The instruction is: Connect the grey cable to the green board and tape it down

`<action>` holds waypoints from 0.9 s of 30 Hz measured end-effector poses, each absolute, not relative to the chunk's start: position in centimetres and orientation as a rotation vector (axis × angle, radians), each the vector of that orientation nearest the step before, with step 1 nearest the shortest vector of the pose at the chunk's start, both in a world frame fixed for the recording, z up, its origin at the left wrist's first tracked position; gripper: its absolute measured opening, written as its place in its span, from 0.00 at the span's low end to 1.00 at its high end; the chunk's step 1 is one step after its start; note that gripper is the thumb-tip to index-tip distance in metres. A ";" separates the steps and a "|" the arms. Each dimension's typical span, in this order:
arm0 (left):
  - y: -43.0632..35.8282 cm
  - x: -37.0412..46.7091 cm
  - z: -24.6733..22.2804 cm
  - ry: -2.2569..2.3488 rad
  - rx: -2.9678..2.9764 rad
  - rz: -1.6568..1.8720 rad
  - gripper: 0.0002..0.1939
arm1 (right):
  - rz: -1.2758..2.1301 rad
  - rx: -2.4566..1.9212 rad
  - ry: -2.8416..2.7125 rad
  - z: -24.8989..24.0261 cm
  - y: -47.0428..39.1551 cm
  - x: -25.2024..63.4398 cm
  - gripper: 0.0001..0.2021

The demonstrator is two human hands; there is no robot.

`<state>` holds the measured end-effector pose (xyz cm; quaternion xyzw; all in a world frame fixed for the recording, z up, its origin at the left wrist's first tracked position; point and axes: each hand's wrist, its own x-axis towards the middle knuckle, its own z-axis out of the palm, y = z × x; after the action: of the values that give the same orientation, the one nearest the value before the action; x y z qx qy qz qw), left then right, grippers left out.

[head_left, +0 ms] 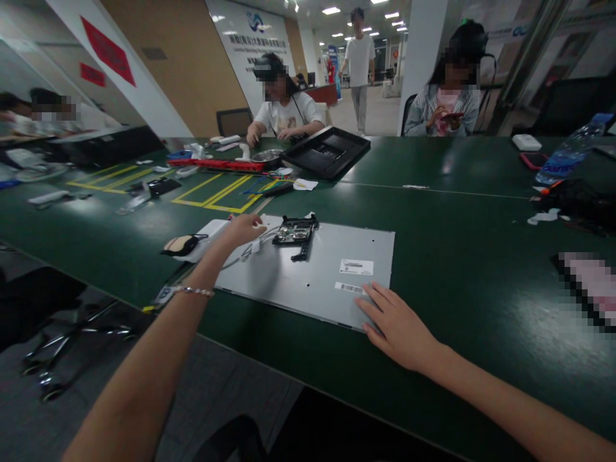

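Note:
A flat silver panel (332, 250), which looks like the metal back of a display, lies on the green table in front of me. A small black-framed circuit board (294, 232) rests on its far part, with thin grey cables (250, 249) running left from it. My left hand (243, 230) is over the panel's far left side, beside the cables. Its fingers are curled in, and what they hold, if anything, is hidden. My right hand (397, 327) rests at the panel's near right corner, fingers spread, close to a white barcode label (350, 288).
Left of the panel lie a white item and a beige-black item (181, 244). Farther back are a black frame (330, 153), a red strip (216, 165) and loose wires. A bottle (572, 151) and a blurred-out phone (590, 285) are at right. People sit across the table.

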<state>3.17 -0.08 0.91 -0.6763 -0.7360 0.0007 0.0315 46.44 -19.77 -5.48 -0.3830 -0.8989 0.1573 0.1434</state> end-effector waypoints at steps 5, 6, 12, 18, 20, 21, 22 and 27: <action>-5.7 5.0 0.7 -2.073 -2.030 0.246 0.25 | 0.455 -1.103 -2.576 -5.6 -19.7 46.3 0.25; -6.6 5.3 0.6 -2.027 -2.030 0.275 0.24 | 0.450 -1.103 -2.580 -5.6 -19.6 46.3 0.25; -7.6 5.4 0.5 -1.960 -1.961 0.312 0.13 | 0.412 -1.102 -2.597 -5.6 -19.7 46.2 0.25; -2.1 7.2 3.8 -1.839 -1.907 0.079 0.18 | 0.434 -1.094 -2.583 -5.7 -19.7 46.1 0.25; 0.2 8.6 4.1 -1.812 -1.957 0.044 0.18 | 0.443 -1.089 -2.571 -5.7 -19.7 46.1 0.24; 1.4 9.3 3.9 -1.810 -1.972 0.043 0.19 | 0.446 -1.086 -2.569 -5.6 -19.7 46.1 0.24; 2.5 10.0 3.5 -1.815 -1.989 0.044 0.18 | 0.447 -1.083 -2.569 -5.6 -19.7 46.1 0.24; 6.3 11.9 0.8 -1.973 -2.030 0.059 0.17 | 0.449 -1.080 -2.572 -5.5 -19.5 46.1 0.24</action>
<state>11.93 6.30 0.77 -0.7083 -0.6884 0.0208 0.1546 46.10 -19.49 -5.49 -0.3775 -0.8990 0.1570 0.1573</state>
